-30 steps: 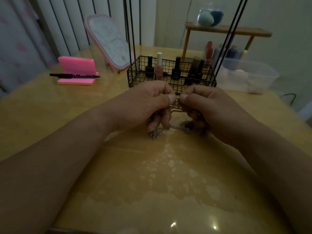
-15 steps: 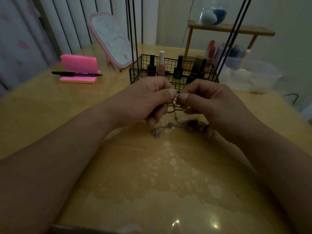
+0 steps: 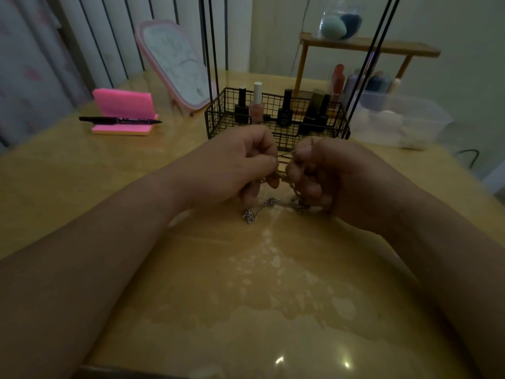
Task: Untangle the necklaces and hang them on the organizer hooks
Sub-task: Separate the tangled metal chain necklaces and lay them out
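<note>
Hands had parted slightly since half a second back, a thin strand drawn taut between them. Left hand (image 3: 235,165) and right hand (image 3: 336,176) each pinched the tangled necklaces (image 3: 269,202), loose chain trailing onto the table (image 3: 273,283) below. Untangling judged unfinished; next needs one strand teased free.
</note>
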A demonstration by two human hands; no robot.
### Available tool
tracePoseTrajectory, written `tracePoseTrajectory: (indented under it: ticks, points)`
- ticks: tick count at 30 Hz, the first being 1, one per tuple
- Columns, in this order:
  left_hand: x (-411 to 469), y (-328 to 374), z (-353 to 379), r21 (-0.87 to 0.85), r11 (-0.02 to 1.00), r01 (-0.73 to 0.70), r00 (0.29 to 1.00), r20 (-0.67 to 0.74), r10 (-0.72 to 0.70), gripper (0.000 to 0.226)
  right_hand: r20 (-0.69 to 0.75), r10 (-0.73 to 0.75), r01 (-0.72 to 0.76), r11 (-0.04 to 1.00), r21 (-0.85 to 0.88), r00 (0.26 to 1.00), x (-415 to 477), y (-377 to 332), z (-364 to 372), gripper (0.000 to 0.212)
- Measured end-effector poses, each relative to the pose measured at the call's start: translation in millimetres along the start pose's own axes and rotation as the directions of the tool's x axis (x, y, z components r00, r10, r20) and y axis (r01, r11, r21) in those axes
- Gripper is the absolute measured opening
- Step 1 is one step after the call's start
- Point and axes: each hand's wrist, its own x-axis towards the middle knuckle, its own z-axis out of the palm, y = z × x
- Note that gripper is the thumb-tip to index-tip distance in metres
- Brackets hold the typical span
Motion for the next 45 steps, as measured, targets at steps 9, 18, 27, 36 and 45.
tracePoseTrajectory:
  ticks: [9, 18, 27, 36, 45]
  points:
    - [1.5, -0.1, 0.8, -0.114, 0.993, 0.031, 0.999, -0.024, -0.034, 0.005, -0.112, -0.007, -0.027, 0.954, -0.298, 0.994, -2.8, -2.0, 3.1, 0.017]
    - [3.0, -1.2, 0.8, -0.161, 0.986, 0.036, 0.999, -0.012, -0.039, 0.003, -0.106, -0.091, 0.041, 0.912, -0.407, 0.99, -4.0, -0.7, 5.2, 0.012]
    - [4.4, -2.5, 0.3, -0.117, 0.993, 0.019, 0.998, -0.06, -0.027, 0.005, -0.102, -0.21, 0.147, 0.889, -0.433, 0.972, -1.8, 5.5, 5.7, 0.011]
    - [4.3, -3.9, 3.0, -0.136, 0.99, 0.02, 0.999, -0.044, -0.026, 0.003, -0.097, -0.349, 0.198, 0.715, -0.67, 0.932, -0.3, 13.8, 9.8, 0.008]
    - [5.0, -3.5, 6.6, -0.138, 0.99, 0.005, 0.999, -0.049, -0.012, 0.003, -0.105, -0.464, 0.188, 0.543, -0.818, 0.88, 2.3, 16.4, 12.9, 0.003]
